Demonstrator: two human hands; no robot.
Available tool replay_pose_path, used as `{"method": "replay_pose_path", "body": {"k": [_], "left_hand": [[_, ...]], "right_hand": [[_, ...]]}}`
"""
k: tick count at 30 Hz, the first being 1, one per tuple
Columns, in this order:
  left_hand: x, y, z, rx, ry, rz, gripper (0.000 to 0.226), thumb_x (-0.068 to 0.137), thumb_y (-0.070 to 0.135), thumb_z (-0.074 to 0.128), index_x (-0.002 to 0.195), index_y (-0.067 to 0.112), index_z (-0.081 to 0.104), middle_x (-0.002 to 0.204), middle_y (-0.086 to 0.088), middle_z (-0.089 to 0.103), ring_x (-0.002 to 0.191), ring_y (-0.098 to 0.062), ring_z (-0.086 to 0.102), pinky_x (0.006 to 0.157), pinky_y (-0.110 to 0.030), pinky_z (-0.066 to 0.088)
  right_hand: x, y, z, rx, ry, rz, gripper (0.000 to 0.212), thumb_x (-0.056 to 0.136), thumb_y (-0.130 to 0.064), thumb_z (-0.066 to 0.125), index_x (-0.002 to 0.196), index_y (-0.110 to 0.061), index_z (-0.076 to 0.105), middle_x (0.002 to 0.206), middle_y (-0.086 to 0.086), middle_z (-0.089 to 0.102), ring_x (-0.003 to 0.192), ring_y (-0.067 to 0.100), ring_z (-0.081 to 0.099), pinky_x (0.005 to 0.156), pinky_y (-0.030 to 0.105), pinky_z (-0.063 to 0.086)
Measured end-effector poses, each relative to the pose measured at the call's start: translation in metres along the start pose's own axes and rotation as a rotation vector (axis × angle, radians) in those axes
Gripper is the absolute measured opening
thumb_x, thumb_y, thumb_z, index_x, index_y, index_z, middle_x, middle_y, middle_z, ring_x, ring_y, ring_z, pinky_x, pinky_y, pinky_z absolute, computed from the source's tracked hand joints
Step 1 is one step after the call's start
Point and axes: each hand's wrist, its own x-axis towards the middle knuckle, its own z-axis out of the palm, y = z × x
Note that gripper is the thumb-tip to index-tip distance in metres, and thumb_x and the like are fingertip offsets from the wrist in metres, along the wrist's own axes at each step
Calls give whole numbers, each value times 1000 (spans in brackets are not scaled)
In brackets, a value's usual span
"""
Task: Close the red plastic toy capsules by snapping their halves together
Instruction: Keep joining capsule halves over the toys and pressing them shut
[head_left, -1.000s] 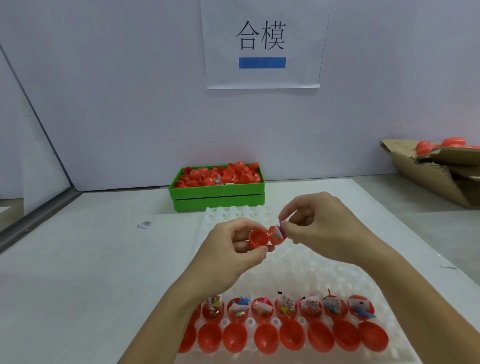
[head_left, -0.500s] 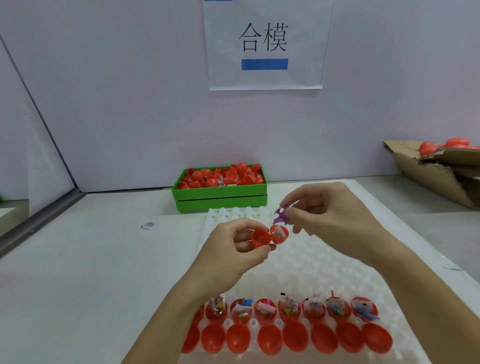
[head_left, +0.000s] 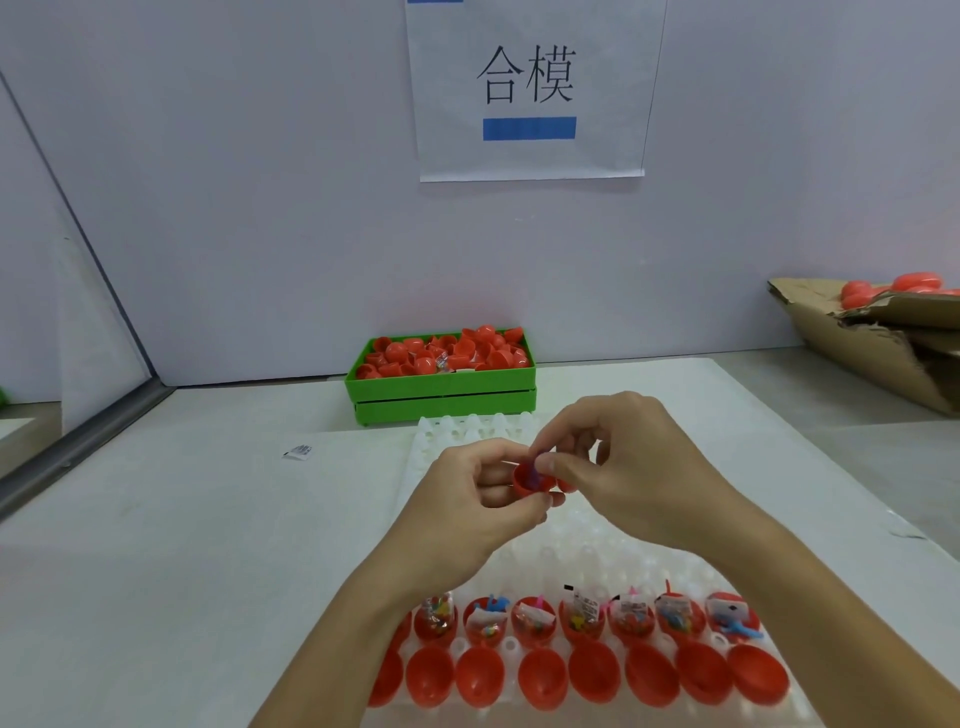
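My left hand (head_left: 480, 501) grips an open red capsule (head_left: 530, 480) above the white tray (head_left: 582, 535). Its second half peeks out to the right, mostly behind my thumb. My right hand (head_left: 618, 467) pinches a small purple toy (head_left: 532, 467) and holds it inside the capsule's left half. Along the tray's near edge stands a row of several open red capsules (head_left: 582, 670), the back halves filled with small toys and packets, the front halves empty.
A green bin (head_left: 441, 397) heaped with red capsule halves sits behind the tray by the wall. A torn cardboard box (head_left: 872, 343) with red capsules lies at the far right. A small packet (head_left: 298, 451) lies on the table to the left.
My right hand lifted the purple toy out of the right half, then lowered it into the left half of the capsule. My left hand kept its hold and hardly moved.
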Motion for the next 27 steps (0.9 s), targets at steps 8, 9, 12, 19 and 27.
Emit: {"method": "replay_pose_path", "body": {"k": [8, 9, 12, 19, 27], "left_hand": [[0, 2, 0, -38, -5, -2, 23, 91, 0, 65, 110, 13, 68, 98, -1, 77, 96, -17, 73, 86, -29, 58], [-1, 3, 0, -54, 0, 0, 23, 91, -1, 65, 110, 11, 68, 98, -2, 77, 96, -18, 74, 86, -30, 59], [-1, 5, -1, -86, 13, -1, 21, 91, -2, 64, 109, 9, 67, 98, -4, 77, 96, -19, 74, 83, -29, 59], [-2, 10, -3, -199, 51, 3, 24, 90, -4, 65, 110, 7, 66, 100, -7, 77, 96, -21, 74, 77, -24, 58], [-3, 11, -5, -106, 60, -13, 25, 89, -4, 66, 112, 6, 67, 98, -6, 77, 92, -20, 74, 77, -25, 59]], "right_hand": [[1, 4, -5, -65, -16, -4, 13, 85, -19, 75, 83, -32, 78, 74, -9, 67, 74, 6, 57, 63, 13, 44], [1, 4, -6, -57, -12, -2, 11, 86, -21, 75, 87, -31, 79, 74, -9, 67, 74, 7, 57, 62, 13, 43], [1, 5, -10, 0, -2, 2, 14, 88, -27, 71, 99, -33, 77, 71, -10, 63, 69, 7, 56, 61, 16, 44], [4, 21, -31, 239, -199, 287, 47, 93, 10, 44, 111, -28, 64, 102, -6, 73, 91, 7, 71, 76, 21, 59], [3, 25, -25, 292, -274, 204, 18, 90, -12, 70, 105, -22, 75, 93, -4, 78, 87, 13, 75, 72, 24, 57]]}}
